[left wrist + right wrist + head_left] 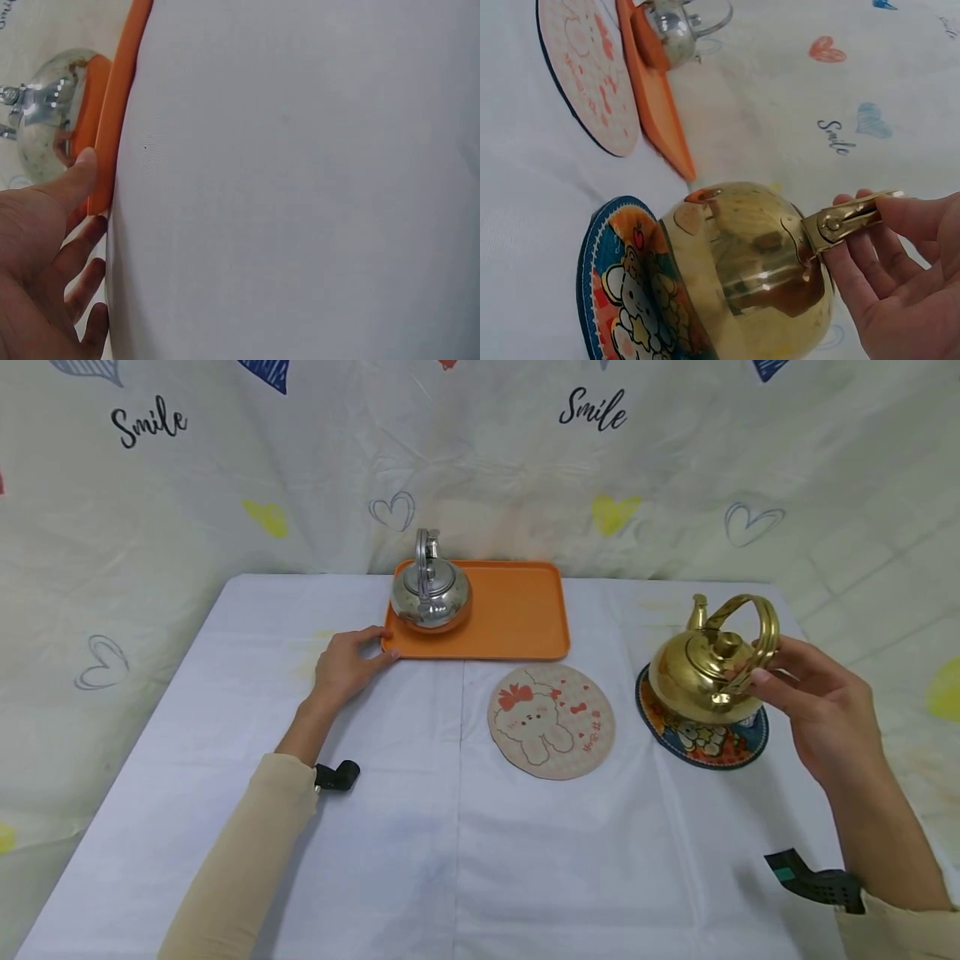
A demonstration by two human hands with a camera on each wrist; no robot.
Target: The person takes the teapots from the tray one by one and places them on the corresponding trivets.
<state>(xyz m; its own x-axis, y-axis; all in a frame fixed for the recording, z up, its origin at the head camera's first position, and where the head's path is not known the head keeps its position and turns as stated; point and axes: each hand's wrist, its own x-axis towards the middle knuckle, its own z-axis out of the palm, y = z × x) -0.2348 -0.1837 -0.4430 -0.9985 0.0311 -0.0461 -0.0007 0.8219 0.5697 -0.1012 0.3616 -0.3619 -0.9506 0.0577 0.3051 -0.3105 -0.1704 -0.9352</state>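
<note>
My right hand [832, 718] grips the handle of a shiny gold kettle [693, 681], thumb on one side and fingers on the other. The kettle is over a round blue-edged coaster [705, 743] with a cartoon print; whether its base touches the coaster I cannot tell. At the front left corner of an orange tray [517, 610], my left hand [345, 668] holds the rim, its thumb [79, 176] on top and the other fingers spread beside the edge. A silver kettle [431, 597] stands on the tray's left half.
A round beige mat [551, 722] with a rabbit drawing lies between the tray and the gold kettle. White cloth covers the table [420, 860]. Behind it hangs a pale sheet [495, 460] printed with hearts and words. Each wrist wears a black strap.
</note>
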